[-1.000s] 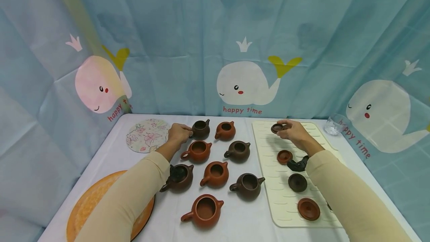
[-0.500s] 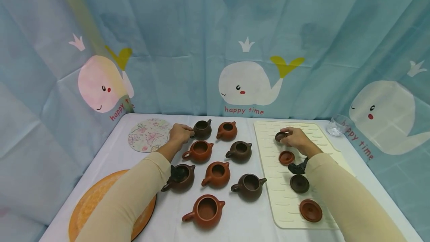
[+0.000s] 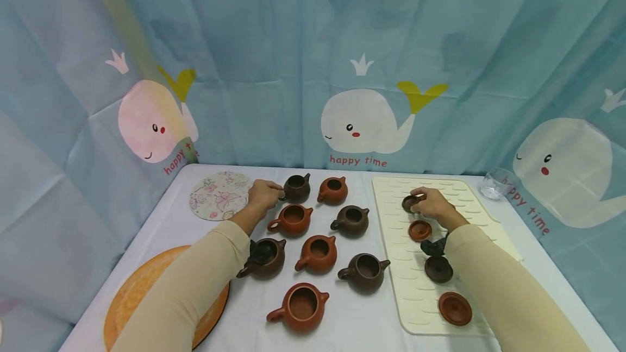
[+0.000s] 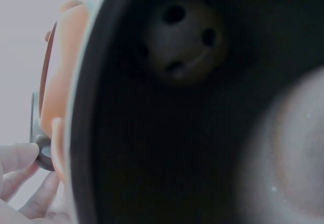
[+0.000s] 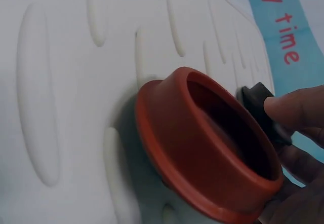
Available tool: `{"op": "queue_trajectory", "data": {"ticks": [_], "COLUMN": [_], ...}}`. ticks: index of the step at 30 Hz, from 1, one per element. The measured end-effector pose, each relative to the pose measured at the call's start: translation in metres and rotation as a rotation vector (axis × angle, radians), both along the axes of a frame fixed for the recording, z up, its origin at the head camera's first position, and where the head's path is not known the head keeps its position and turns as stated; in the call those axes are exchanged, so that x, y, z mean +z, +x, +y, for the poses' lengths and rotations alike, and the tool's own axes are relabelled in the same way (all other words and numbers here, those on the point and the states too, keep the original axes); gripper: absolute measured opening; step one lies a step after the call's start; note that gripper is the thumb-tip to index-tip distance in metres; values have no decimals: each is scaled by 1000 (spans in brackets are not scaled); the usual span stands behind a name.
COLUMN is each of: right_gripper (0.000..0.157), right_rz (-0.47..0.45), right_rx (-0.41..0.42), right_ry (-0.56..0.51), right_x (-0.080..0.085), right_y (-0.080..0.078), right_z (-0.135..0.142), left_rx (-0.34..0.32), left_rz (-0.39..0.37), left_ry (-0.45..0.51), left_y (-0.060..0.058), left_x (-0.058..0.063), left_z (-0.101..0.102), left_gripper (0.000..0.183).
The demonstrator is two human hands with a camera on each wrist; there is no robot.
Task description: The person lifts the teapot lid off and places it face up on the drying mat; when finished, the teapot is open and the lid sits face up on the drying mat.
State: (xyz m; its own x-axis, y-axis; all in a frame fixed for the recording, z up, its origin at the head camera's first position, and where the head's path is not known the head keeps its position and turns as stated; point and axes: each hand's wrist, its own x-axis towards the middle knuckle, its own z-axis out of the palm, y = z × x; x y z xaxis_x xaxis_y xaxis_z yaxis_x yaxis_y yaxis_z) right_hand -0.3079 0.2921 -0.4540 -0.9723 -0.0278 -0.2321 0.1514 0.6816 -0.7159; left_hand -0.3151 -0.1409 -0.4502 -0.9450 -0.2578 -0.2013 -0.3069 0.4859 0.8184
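At the back left of the group, my left hand (image 3: 264, 194) pinches the handle of a small dark brown teapot (image 3: 296, 189) with no lid on. In the left wrist view the thumb and fingers (image 4: 20, 156) are on that handle, partly behind an orange-brown teapot (image 4: 63, 67); the dark inside of another teapot fills most of this view. My right hand (image 3: 432, 202) pinches a small dark teapot lid (image 3: 409, 203) at the far part of the cream mat. A reddish lid (image 3: 420, 230) lies just nearer; in the right wrist view this reddish lid (image 5: 202, 148) is large, hollow side up.
Several lidless teapots stand mid-table, among them a reddish one (image 3: 302, 307) in front. On the cream mat (image 3: 391, 270) lie a dark lid (image 3: 438, 269) and a red lid (image 3: 455, 308). A clear cup (image 3: 494, 184), a floral round mat (image 3: 220, 197) and a round orange board (image 3: 142, 281) lie around.
My right hand has come nearer and lower over the mat with the dark lid. My left hand stays on the teapot handle. The head view has shifted slightly.
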Motion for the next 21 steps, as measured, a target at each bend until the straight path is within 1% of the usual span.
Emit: {"op": "queue_trajectory", "data": {"ticks": [7, 13, 16, 19, 21], "right_gripper": [58, 59, 60, 60, 60], "right_rz": [-15, -3, 4, 11, 20], "right_rx": [12, 31, 39, 26, 17], "right_ry": [8, 10, 22, 21, 28], "right_x": [2, 7, 8, 9, 12], "right_y": [4, 6, 5, 5, 6], "right_z": [1, 4, 9, 12, 13], "left_rx": [2, -5, -18, -34, -43], "left_rz": [-1, 9, 20, 40, 53], "left_ry": [-11, -8, 19, 43, 42], "left_y": [1, 1, 1, 2, 3], "left_x": [1, 5, 8, 12, 16], "left_z": [-1, -2, -5, -9, -11], "left_gripper": [13, 18, 22, 24, 23]}}
